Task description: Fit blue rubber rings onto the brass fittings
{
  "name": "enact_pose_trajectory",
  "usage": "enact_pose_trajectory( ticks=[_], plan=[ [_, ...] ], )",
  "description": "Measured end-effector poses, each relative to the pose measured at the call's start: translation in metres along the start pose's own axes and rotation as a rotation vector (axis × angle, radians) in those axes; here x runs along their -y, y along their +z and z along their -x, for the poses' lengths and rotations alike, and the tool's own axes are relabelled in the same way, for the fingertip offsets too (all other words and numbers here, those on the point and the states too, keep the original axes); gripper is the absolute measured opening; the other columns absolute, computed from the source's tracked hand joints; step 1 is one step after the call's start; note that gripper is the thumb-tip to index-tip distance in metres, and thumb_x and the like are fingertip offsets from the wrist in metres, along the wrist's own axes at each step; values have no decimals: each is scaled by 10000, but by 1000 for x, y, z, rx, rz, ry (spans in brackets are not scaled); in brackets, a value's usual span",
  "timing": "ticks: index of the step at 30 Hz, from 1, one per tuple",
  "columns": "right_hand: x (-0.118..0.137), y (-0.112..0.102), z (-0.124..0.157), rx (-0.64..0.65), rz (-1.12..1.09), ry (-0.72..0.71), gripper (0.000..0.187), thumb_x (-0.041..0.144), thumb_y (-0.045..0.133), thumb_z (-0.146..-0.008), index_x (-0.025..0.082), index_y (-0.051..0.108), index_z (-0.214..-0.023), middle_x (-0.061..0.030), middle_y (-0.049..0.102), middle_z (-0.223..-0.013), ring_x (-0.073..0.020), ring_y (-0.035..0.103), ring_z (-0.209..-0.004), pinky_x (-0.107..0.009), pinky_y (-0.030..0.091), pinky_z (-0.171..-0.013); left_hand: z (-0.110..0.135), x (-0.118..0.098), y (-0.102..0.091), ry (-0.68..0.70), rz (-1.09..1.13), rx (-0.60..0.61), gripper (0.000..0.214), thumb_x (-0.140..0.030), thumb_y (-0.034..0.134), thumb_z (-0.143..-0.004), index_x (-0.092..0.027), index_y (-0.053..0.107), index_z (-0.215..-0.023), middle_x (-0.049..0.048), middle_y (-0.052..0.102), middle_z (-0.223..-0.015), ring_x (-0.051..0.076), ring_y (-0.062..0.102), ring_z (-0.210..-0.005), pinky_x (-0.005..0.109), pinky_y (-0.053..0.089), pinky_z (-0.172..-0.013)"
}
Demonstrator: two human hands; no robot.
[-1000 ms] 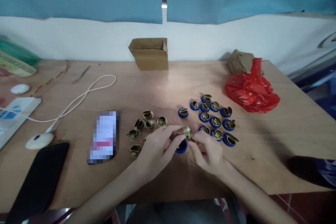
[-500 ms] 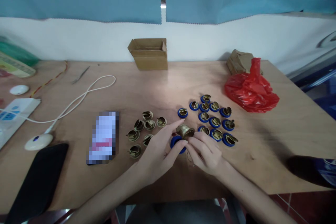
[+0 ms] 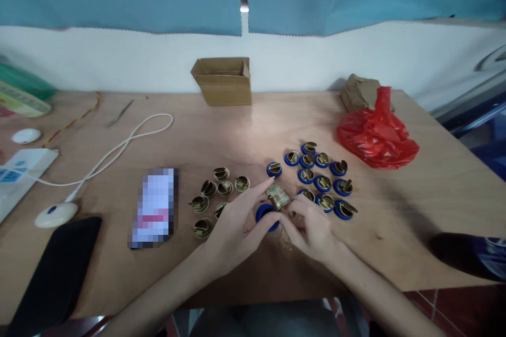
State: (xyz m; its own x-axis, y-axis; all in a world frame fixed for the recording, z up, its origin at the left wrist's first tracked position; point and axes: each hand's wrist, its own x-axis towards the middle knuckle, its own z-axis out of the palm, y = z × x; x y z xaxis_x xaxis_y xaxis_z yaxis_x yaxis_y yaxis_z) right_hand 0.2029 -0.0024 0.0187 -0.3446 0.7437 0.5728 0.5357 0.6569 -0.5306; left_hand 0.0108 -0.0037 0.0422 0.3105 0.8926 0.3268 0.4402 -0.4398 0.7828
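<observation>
Judging from afar, I expect the brass-coloured piece to be stiff, light and smooth enough to slip (its flared rim looks the best purchase). It sits between the left hand and right hand, both pinching it, with a blue ring showing just below and blue-rimmed pieces beyond on the table.

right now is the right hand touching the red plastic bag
Apart. The head view shows it plainly: bare tabletop and several blue-rimmed pieces lie between the right hand and the red plastic bag.
</observation>
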Motion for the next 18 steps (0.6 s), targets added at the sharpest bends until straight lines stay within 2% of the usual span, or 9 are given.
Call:
enact_pose_trajectory(
  ticks=[5, 8, 11, 14, 18],
  plan=[
    [-1, 1, 0, -37, -8, -39, 151, 162, 576, -959, 230, 512, -840, 19, 544, -679, -131, 488, -549, -259, 385, -476, -1, -1, -1, -48, 126, 53, 569, -236, 625, -947, -234, 401, -1470, 85, 719, -1275, 210, 682, -1200, 345, 583, -980],
    [-1, 2, 2, -43, -1, -73, 93, 172, 571, -964, 228, 526, -905, 14, 564, -685, -142, 513, -574, -267, 418, -508, -2, -1, -3, -53, 140, 84, 467, -239, 610, -955, -245, 475, -1402, 84, 685, -1328, 212, 674, -1207, 364, 571, -1000],
    [-1, 3, 4, -36, 0, -86, 80, 170, 566, -963, 229, 528, -926, 16, 568, -678, -144, 521, -575, -274, 429, -525, -3, -2, -5, -56, 145, 108, 358, -253, 596, -964, -254, 541, -1318, 65, 703, -1281, 205, 689, -1160, 362, 574, -979],
    [0, 3, 4, -40, -24, -93, 92, 164, 585, -943, 231, 525, -960, 19, 559, -667, -152, 530, -578, -279, 438, -525, -3, -2, -5, -65, 154, 87, 317, -253, 608, -954, -252, 568, -1268, 59, 717, -1232, 201, 692, -1124, 366, 568, -977],
    [0, 3, 4, -63, -77, -77, 144, 154, 596, -923, 233, 530, -1023, -11, 605, -744, -177, 601, -682, -299, 508, -586, -3, -3, -4, -60, 172, 73, 309, -248, 608, -944, -242, 574, -1251, 71, 717, -1201, 211, 693, -1099, 387, 569, -965]
  ],
)
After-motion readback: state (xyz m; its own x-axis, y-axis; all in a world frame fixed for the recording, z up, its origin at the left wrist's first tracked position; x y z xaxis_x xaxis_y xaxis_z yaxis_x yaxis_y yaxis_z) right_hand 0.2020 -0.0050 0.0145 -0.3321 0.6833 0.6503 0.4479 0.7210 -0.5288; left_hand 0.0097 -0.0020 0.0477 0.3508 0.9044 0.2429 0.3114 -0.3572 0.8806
